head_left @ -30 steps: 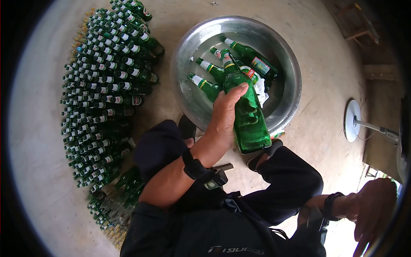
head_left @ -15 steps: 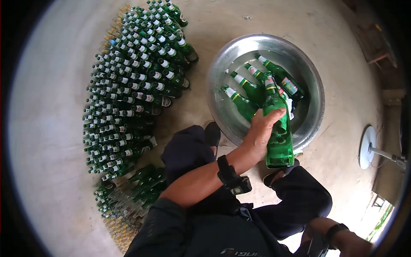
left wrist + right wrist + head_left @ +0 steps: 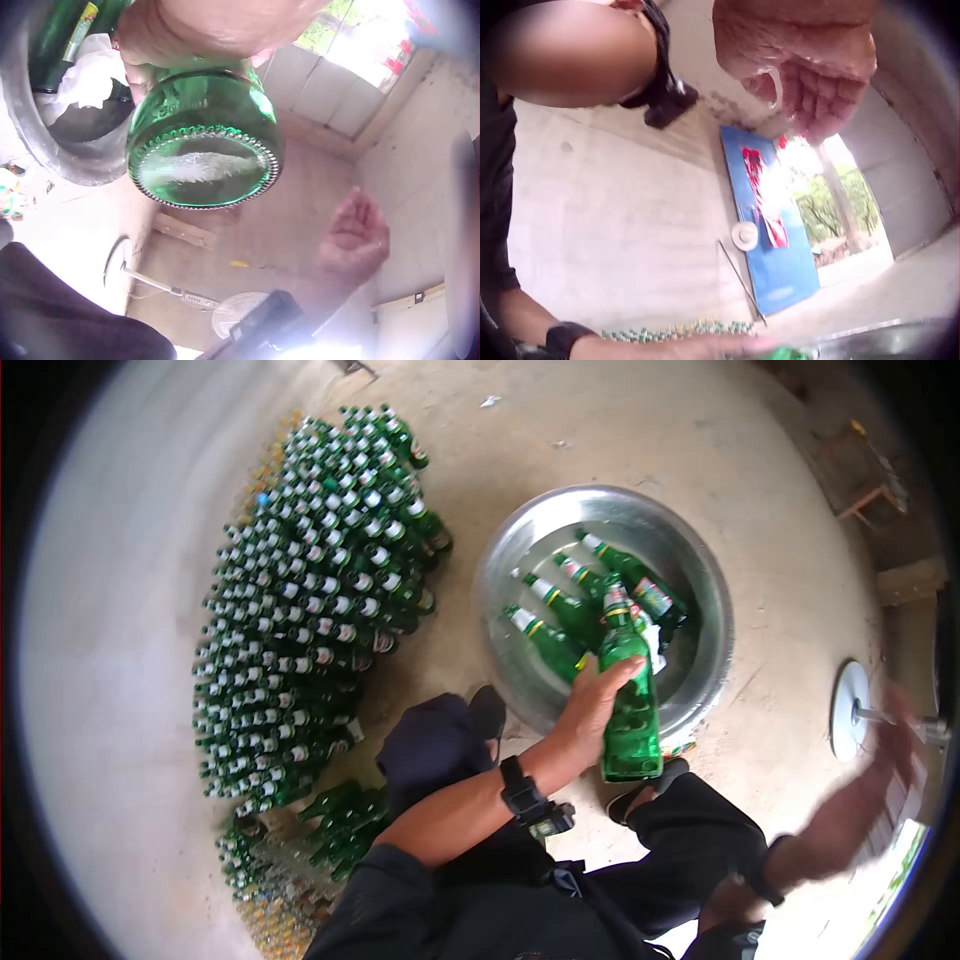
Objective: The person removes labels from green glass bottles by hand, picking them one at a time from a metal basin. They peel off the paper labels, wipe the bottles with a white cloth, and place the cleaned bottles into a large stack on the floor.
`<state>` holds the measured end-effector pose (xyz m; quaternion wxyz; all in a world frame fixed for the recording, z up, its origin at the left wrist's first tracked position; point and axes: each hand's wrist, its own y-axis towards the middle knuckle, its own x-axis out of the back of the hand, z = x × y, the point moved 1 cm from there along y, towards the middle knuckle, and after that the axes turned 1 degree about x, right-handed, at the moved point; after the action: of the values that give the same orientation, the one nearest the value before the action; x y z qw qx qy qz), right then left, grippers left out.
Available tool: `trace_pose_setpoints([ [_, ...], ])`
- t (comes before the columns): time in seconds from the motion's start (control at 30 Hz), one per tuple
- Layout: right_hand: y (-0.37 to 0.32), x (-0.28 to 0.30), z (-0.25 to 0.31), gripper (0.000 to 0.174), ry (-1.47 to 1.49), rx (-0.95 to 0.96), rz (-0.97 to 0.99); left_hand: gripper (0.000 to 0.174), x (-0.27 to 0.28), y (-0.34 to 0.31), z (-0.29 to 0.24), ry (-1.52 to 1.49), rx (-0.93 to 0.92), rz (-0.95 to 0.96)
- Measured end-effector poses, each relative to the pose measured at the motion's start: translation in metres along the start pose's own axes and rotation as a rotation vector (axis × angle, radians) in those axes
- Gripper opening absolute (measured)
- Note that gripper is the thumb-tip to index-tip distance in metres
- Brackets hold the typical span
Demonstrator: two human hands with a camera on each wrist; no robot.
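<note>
The left hand (image 3: 590, 712) grips a green glass bottle (image 3: 630, 710) around its body, neck pointing away over the metal basin (image 3: 718, 610). In the left wrist view the bottle's ridged base (image 3: 206, 169) faces the camera below the left hand (image 3: 217, 26). Several green bottles (image 3: 565, 610) lie in water inside the basin, beside a white crumpled cloth (image 3: 86, 79). Off to the right, away from the bottle, the right hand (image 3: 860, 800) is raised and blurred. Its fingers look loosely bent and hold nothing in the right wrist view, where the hand (image 3: 802, 56) appears wet.
Rows of upright green bottles (image 3: 300, 600) cover the floor at the left. A white fan (image 3: 850, 710) stands at the right, with a wooden stool (image 3: 868, 495) farther back. The person's knees are below the basin. A blue door panel (image 3: 772, 240) shows behind the right hand.
The head view has shifted, so the basin sits lower in it. The right hand dropped to the lower right edge, then rose again. The left hand keeps its grip on the bottle.
</note>
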<state>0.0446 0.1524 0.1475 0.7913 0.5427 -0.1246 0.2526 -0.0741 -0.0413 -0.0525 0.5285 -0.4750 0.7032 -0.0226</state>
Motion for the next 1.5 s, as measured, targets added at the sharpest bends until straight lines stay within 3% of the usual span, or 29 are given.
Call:
trace_pose_setpoints([
  [0.03, -0.008, -0.023, 0.000, 0.039, 0.230, -0.009, 0.136, 0.032, 0.000, -0.002, 0.000, -0.021, 0.020, 0.010],
  [0.07, -0.001, -0.041, 0.024, 0.035, 0.258, -0.461, 0.349, 0.032, -0.005, -0.008, -0.003, -0.026, 0.047, 0.002],
  [0.17, -0.036, -0.100, -0.015, 0.023, 0.389, -0.757, 0.617, 0.038, 0.015, 0.001, 0.011, -0.031, 0.168, 0.110],
  [0.3, -0.081, -0.126, -0.040, 0.028, 0.610, -0.873, 0.655, 0.045, 0.017, -0.004, 0.021, 0.148, 0.037, 0.223],
  [0.33, -0.083, -0.127, -0.042, 0.030, 0.636, -0.939, 0.645, 0.049, 0.000, -0.014, 0.011, 0.150, 0.046, 0.337],
  [0.43, -0.086, -0.127, -0.045, 0.034, 0.653, -0.869, 0.651, 0.056, -0.008, -0.025, 0.010, 0.145, 0.199, 0.392],
  [0.47, -0.083, -0.124, -0.041, 0.037, 0.628, -0.867, 0.670, 0.062, -0.005, -0.022, 0.014, 0.198, 0.195, 0.441],
  [0.57, -0.081, -0.120, -0.038, 0.033, 0.585, -0.810, 0.628, 0.068, -0.009, -0.026, 0.017, 0.321, 0.119, 0.313],
  [0.7, -0.082, -0.117, -0.041, 0.027, 0.467, -0.627, 0.566, 0.049, -0.017, -0.030, 0.014, 0.532, -0.015, 0.238],
  [0.87, -0.085, -0.115, -0.050, 0.026, 0.371, -0.593, 0.609, 0.044, -0.026, -0.032, 0.012, 0.792, -0.193, 0.245],
  [1.03, -0.120, -0.143, -0.075, 0.009, 0.352, -0.371, 0.606, 0.049, -0.026, -0.031, 0.016, 0.813, -0.197, 0.178],
  [1.1, -0.112, -0.138, -0.069, 0.005, 0.404, -0.283, 0.445, 0.052, -0.015, -0.029, 0.019, 0.841, -0.219, 0.159],
  [1.13, -0.108, -0.135, -0.067, 0.005, 0.411, -0.279, 0.469, 0.054, -0.006, -0.026, 0.019, 0.805, -0.176, 0.134],
  [1.17, -0.102, -0.131, -0.065, 0.005, 0.419, -0.272, 0.490, 0.059, 0.002, -0.025, 0.026, 0.796, -0.269, 0.048],
  [1.2, -0.098, -0.128, -0.061, 0.005, 0.435, -0.303, 0.459, 0.063, 0.009, -0.018, 0.023, 0.688, -0.203, 0.137],
  [1.27, -0.095, -0.126, -0.059, 0.005, 0.462, -0.301, 0.415, 0.065, 0.003, -0.021, 0.023, 0.622, -0.211, 0.117],
  [1.5, -0.109, -0.139, -0.067, 0.010, 0.462, -0.316, 0.399, 0.065, 0.006, -0.018, 0.031, 0.668, -0.131, 0.044],
])
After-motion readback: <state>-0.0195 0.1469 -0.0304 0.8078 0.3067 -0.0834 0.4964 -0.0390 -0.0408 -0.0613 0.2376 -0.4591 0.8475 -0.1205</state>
